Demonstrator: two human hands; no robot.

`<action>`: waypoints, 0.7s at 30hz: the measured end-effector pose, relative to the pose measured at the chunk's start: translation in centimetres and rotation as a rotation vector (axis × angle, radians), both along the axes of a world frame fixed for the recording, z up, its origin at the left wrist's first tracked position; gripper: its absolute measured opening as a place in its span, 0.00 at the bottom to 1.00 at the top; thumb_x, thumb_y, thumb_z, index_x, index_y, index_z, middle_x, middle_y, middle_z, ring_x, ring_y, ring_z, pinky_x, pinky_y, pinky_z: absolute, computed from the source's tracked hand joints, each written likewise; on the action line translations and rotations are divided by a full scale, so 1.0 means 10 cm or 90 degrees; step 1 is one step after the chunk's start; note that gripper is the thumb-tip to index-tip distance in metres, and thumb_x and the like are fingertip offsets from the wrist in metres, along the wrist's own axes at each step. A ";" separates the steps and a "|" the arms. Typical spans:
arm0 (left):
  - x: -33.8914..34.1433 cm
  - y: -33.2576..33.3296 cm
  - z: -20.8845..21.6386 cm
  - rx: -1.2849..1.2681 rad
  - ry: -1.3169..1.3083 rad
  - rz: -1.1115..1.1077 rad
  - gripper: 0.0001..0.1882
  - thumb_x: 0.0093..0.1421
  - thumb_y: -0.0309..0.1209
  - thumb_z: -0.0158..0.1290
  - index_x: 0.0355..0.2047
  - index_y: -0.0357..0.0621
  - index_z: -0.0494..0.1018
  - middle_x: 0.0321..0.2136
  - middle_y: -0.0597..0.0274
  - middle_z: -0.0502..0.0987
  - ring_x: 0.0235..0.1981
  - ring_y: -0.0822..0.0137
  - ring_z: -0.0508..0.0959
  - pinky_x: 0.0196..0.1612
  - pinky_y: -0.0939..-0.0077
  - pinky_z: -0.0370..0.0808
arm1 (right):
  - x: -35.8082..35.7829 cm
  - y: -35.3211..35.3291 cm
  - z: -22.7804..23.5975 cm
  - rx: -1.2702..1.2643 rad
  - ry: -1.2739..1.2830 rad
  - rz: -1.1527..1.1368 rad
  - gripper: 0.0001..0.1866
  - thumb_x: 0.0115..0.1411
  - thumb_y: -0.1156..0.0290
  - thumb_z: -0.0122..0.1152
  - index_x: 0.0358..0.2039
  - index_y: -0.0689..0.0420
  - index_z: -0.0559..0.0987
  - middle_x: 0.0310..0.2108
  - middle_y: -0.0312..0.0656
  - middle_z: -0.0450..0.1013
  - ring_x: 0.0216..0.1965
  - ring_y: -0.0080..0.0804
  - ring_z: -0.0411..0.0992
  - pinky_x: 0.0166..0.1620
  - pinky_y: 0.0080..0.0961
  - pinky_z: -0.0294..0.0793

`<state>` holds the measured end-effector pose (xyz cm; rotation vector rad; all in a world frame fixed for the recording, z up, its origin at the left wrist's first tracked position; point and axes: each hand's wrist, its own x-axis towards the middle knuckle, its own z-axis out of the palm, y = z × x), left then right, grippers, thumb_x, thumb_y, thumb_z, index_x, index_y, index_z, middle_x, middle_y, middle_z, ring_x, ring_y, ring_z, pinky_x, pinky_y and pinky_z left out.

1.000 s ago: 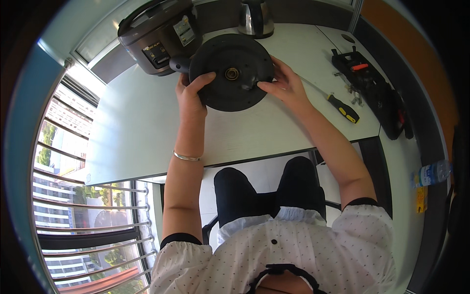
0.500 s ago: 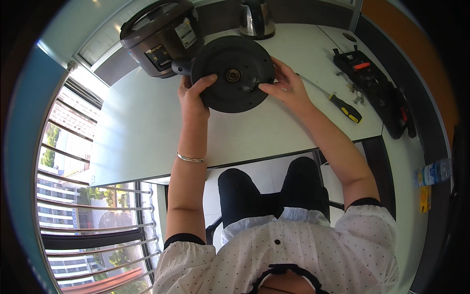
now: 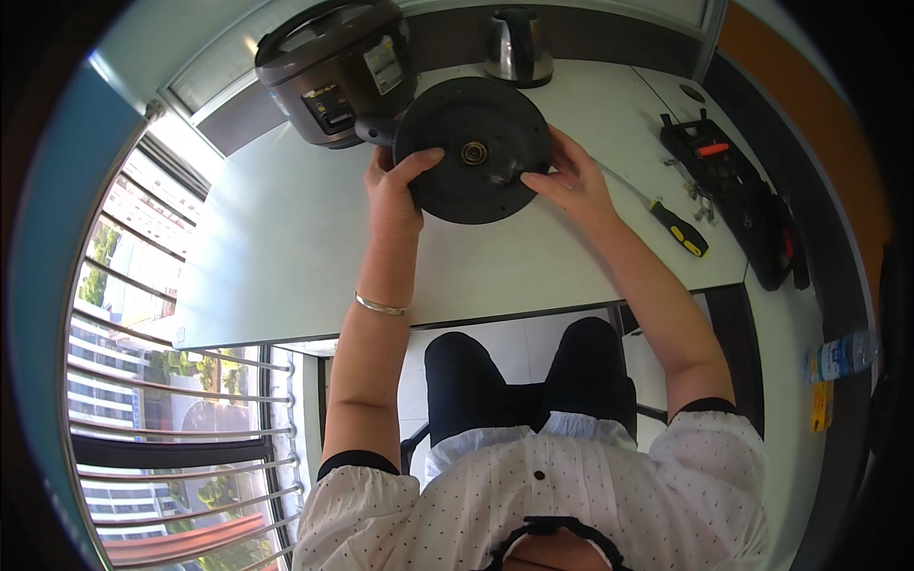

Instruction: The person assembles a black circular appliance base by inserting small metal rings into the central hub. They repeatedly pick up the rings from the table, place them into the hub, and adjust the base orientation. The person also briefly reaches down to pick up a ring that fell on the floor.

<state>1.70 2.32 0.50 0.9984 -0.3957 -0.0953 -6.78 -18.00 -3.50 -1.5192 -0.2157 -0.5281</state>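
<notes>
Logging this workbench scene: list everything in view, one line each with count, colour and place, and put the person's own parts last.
Round disc-shaped base: 1, black, held over the table centre.
Rice cooker: 1, dark brown, table's far left.
Kettle: 1, steel and black, far edge.
Screwdriver: 1, black-yellow handle, right of the disc.
Tool case: 1, black, right side.
Bottle: 1, clear, far right.
Table: 1, white.
Left hand: on the disc's left rim.
Right hand: on its right rim.

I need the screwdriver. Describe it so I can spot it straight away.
Start at the white table and go to its right end, between the right hand and the black tool case. The screwdriver lies there alone, a thin metal shaft with a black and yellow handle.
</notes>
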 end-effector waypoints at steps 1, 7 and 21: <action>0.00 0.00 0.00 0.000 0.002 0.001 0.33 0.39 0.19 0.59 0.50 0.30 0.65 0.41 0.52 0.74 0.43 0.59 0.74 0.49 0.71 0.71 | 0.01 0.01 -0.01 0.002 0.001 -0.001 0.44 0.47 0.71 0.70 0.61 0.66 0.56 0.56 0.54 0.62 0.60 0.42 0.58 0.53 0.30 0.69; 0.03 0.00 -0.02 -0.004 0.027 0.010 0.33 0.37 0.19 0.60 0.48 0.31 0.66 0.38 0.53 0.74 0.41 0.60 0.75 0.46 0.71 0.72 | 0.01 0.01 -0.01 0.033 0.000 -0.004 0.41 0.48 0.75 0.68 0.60 0.64 0.58 0.56 0.51 0.62 0.58 0.38 0.61 0.54 0.30 0.68; 0.02 0.03 -0.03 -0.033 0.002 -0.001 0.26 0.36 0.20 0.62 0.39 0.32 0.70 0.34 0.55 0.74 0.36 0.63 0.76 0.42 0.72 0.73 | -0.02 -0.14 -0.01 -0.028 0.014 -0.069 0.31 0.59 0.62 0.57 0.56 0.69 0.63 0.52 0.51 0.67 0.53 0.37 0.67 0.49 0.28 0.71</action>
